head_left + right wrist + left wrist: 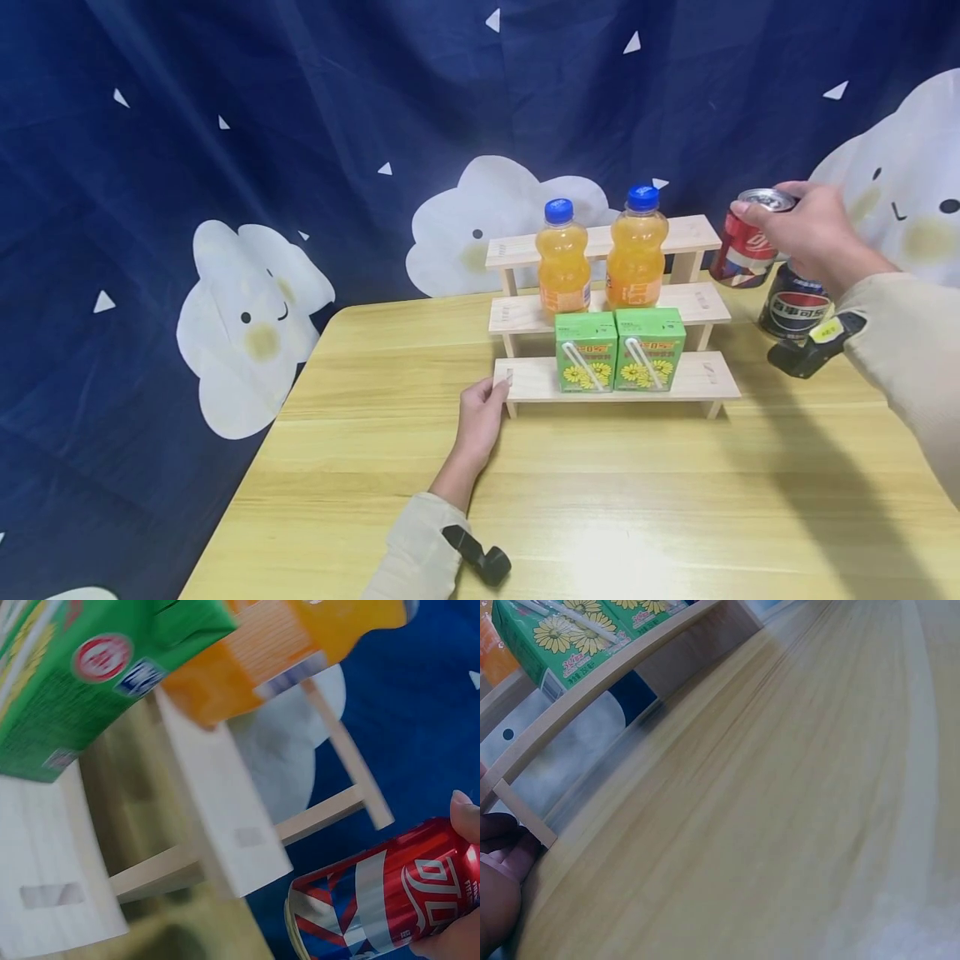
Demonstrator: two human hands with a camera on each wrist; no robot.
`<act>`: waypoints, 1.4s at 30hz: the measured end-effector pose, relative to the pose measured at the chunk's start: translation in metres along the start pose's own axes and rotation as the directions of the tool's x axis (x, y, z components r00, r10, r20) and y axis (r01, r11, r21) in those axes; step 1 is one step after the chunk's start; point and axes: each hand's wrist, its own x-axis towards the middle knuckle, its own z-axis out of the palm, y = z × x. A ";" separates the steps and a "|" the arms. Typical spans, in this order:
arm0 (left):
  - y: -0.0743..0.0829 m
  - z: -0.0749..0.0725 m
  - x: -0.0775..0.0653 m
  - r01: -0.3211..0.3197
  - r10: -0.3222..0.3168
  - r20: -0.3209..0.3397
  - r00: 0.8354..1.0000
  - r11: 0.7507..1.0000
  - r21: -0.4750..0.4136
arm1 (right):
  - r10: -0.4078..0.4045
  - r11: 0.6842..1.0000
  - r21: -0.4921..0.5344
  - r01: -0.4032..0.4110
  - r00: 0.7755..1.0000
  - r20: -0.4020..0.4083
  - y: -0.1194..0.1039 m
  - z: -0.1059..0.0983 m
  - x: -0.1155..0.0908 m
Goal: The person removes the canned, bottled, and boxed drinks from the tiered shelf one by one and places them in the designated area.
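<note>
Beyond the right end of the three-tier wooden rack (701, 229), I have the red can (745, 248) in the right hand (817, 223), thumb and fingers spread across its width and pinching it near the top rim. It looks lifted off the bench (375, 375), just beside the top tier, with a dark can (797, 302) standing nearby. With the left hand (480, 417) I hold the rack's lowest tier by its left end, thumb on top; the other fingers are partly hidden. I judge the red can probably full: weighty for its size, stiff when sealed, yet thin-walled enough to dent, and slick. A grip around the upper body would suit it better than the rim alone, well away from the juice boxes (648, 354) and orange bottles (562, 271).
</note>
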 end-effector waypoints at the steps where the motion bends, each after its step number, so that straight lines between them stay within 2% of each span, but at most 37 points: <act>1: 0.000 0.000 0.000 -0.001 0.001 -0.001 1.000 1.000 0.003 | -0.008 1.000 -0.007 0.008 1.000 -0.004 0.003 0.002 0.000; 11: 0.001 0.000 0.000 -0.002 0.002 0.004 1.000 1.000 -0.001 | -0.076 0.996 -0.055 0.075 0.997 -0.008 0.031 0.017 -0.006; 19: -0.033 0.001 0.017 -0.009 0.009 -0.005 1.000 0.999 -0.037 | -0.156 0.980 -0.128 0.155 0.988 0.002 0.052 0.022 -0.012; 31: -0.034 0.001 0.018 -0.012 0.012 -0.012 1.000 1.000 -0.027 | -0.238 0.963 -0.120 0.240 0.971 0.028 0.080 0.028 -0.011; 37: -0.033 0.002 0.017 -0.018 0.017 -0.007 1.000 0.999 -0.030 | -0.238 0.965 -0.110 0.240 0.971 0.029 0.091 0.033 -0.011; 42: -0.032 0.001 0.016 0.004 -0.004 0.000 1.000 0.999 -0.036 | -0.243 0.962 -0.120 0.245 0.970 0.028 0.094 0.036 -0.009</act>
